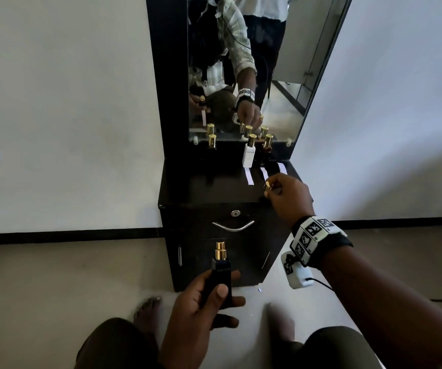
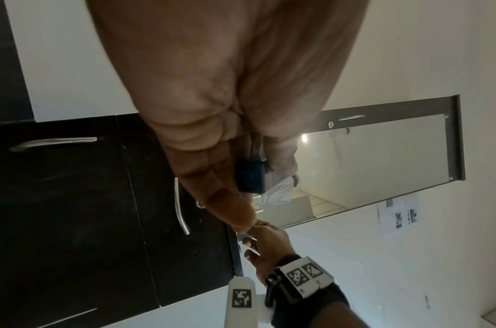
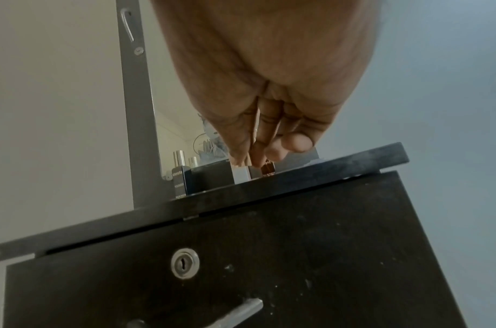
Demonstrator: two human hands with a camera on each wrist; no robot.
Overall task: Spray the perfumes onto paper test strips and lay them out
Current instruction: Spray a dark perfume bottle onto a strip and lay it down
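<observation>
My left hand (image 1: pixel 229 291) grips an uncapped black perfume bottle (image 1: pixel 221 275) with a gold sprayer, held upright in front of the cabinet; the left wrist view shows the same bottle (image 2: pixel 251 179) between the fingers. In the mirror, a pale strip hangs below that hand. My right hand (image 1: pixel 270 189) pinches a gold cap (image 1: pixel 267 185) just above the cabinet top, over the near end of the middle strip. Three white paper strips (image 1: pixel 249 177) lie side by side at the right. Behind them stand a white bottle (image 1: pixel 248 154) and a brown bottle (image 1: pixel 266 149).
Another black bottle (image 1: pixel 212 142) with a gold cap stands at the back left of the black cabinet top (image 1: pixel 201 190). A mirror (image 1: pixel 241 75) rises behind it. The drawer front below has a lock and a metal handle (image 1: pixel 233 226). My bare feet are on the floor.
</observation>
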